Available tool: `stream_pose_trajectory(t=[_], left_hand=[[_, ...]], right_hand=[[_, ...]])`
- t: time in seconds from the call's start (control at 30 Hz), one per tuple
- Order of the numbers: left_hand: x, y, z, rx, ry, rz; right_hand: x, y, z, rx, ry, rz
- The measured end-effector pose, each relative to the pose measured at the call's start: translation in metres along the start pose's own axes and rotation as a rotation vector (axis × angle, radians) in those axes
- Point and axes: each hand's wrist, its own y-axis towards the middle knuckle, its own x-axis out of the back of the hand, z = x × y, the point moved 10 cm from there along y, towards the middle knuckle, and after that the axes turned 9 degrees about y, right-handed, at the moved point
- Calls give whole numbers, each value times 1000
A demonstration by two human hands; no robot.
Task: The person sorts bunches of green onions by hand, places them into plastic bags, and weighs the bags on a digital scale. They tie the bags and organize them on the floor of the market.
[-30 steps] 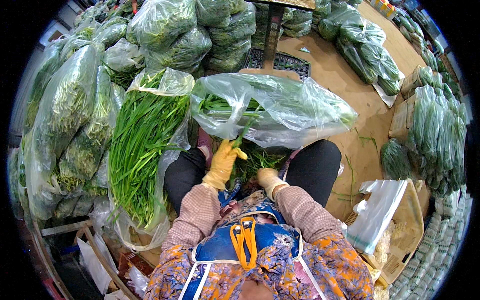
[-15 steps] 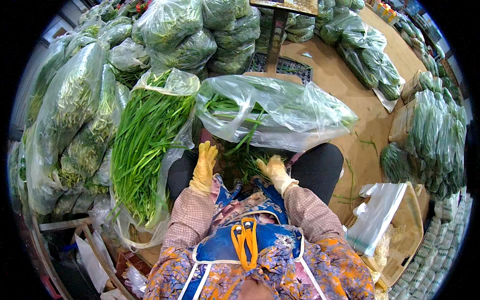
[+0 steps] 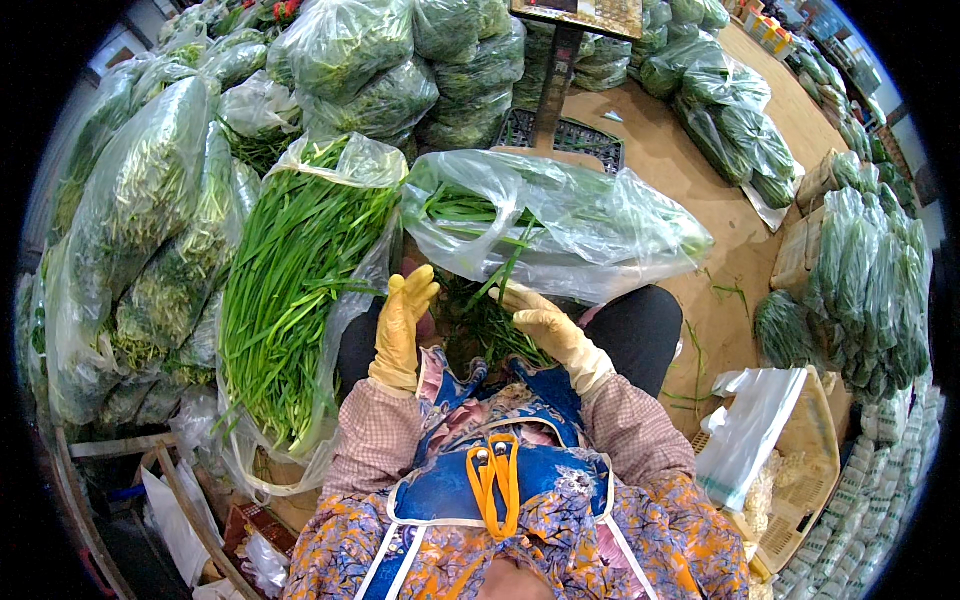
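Observation:
I sit with a loose heap of green chive stalks (image 3: 478, 325) in my lap, both hands in yellow rubber gloves. My left hand (image 3: 403, 322) lies flat with fingers stretched, at the left edge of the heap, beside a big open bag of long chives (image 3: 290, 270). My right hand (image 3: 545, 325) pinches a few green stalks that stick up toward a clear plastic bag of greens (image 3: 570, 220) lying across in front of my knees.
Stuffed clear bags of greens (image 3: 370, 60) are piled at the back and left, with more bundles (image 3: 860, 270) on the right. A black crate with a post (image 3: 565, 135) stands behind. A box with a white bag (image 3: 770, 450) sits at lower right. Orange-handled scissors (image 3: 495, 480) hang on my apron.
My left hand, which held a stalk up a second ago, has dropped it and moved left to the heap's edge. My right hand has risen from my lap and taken hold of stalks.

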Motion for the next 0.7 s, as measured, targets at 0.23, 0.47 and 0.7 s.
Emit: stream_pose_trajectory(t=[0.23,0.47,0.7], left_hand=[[-89,-48,-166,-1062,1242,-436],[-93,-7,-166,-1091,1029,-352],[-58,-16,-148,-350,-22,98]], right_hand=[[-28,-8,29,-72,-27,-188],[-18,-17,98,-18,-329,-438],[-88,76,136,82,-1363,-230]])
